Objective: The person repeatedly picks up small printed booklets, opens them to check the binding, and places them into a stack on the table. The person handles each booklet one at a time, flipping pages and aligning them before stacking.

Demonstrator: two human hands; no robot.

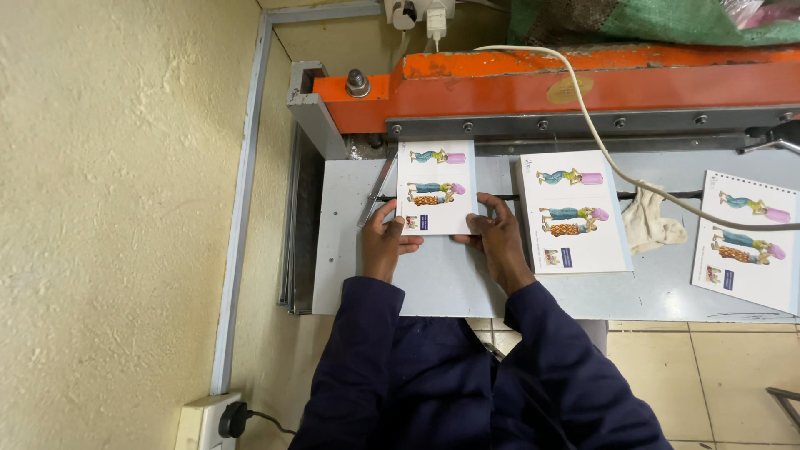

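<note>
A white printed booklet (437, 185) with colourful figures lies on the grey machine table (358, 250), its far edge under the orange and grey bar (583, 92). My left hand (385, 243) grips its near left corner. My right hand (496, 237) holds its near right corner. Both arms wear dark blue sleeves.
A stack of the same booklets (575, 212) sits right of my hands, another pile (746, 242) further right. A crumpled cloth (650, 221) and a white cable (617, 167) lie between them. A rough wall (117, 208) stands at left with a socket (208, 421) below.
</note>
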